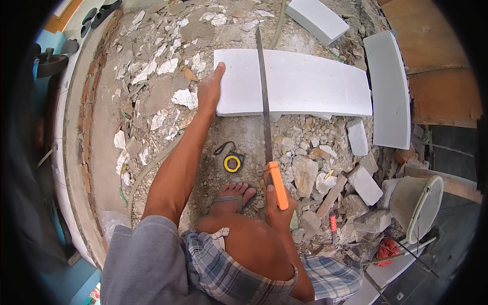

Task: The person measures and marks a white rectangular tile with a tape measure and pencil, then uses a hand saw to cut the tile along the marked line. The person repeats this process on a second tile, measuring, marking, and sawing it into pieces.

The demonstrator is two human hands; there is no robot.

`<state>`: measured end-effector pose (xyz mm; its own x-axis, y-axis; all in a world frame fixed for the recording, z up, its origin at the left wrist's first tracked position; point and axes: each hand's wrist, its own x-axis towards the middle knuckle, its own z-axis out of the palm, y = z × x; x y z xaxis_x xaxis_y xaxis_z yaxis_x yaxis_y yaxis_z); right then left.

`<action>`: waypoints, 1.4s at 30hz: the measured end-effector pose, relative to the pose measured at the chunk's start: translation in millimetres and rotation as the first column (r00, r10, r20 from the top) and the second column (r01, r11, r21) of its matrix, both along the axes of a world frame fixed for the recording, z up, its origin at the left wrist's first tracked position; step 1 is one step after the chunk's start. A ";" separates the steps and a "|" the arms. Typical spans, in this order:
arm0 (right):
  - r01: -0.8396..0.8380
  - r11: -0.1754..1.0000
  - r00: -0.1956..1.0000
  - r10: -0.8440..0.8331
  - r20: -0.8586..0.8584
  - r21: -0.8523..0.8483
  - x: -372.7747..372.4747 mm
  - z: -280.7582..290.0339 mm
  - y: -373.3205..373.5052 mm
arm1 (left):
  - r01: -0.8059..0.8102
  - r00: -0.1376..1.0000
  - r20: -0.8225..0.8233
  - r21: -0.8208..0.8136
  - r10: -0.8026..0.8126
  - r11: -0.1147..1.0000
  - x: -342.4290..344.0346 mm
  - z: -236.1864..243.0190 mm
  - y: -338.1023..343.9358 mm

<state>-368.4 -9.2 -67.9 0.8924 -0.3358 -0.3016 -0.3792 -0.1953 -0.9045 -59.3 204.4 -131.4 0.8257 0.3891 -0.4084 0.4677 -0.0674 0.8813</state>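
Saw in R grip, closed round orange handle, laid across white block ahead of R grip. Block touching L grip at its left end; can't tell if clasped or just braced. Tape meas. on gravel, left of R grip. Prob. sawing or lining up cut; calls for steady L grip, straight strokes.

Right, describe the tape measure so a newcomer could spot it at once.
Find the long white block under the saw. Between its near edge and the sandalled foot lies the tape measure: its yellow ring sets it apart from the pale pebbles.
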 end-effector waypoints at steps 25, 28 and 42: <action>-0.052 0.998 0.998 0.053 0.027 -0.046 -8.5 -22.8 -8.3 | 0.023 0.998 0.052 0.042 -0.025 0.999 -7.2 4.7 -0.8; -0.119 0.957 0.980 0.157 0.126 -0.266 -39.3 -11.5 -10.7 | 0.054 0.997 0.053 0.050 -0.057 0.997 -3.5 0.0 1.6; -0.031 0.996 0.999 0.034 0.037 -0.081 -23.4 -39.4 -8.3 | 0.034 0.997 0.063 0.022 -0.036 0.999 -5.1 -2.3 0.8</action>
<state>-391.9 -17.5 -107.3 0.9136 -0.3281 -0.2402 -0.3369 -0.2800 -0.8989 -64.4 205.3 -133.6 0.8629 0.3674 -0.3469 0.4079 -0.1013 0.9074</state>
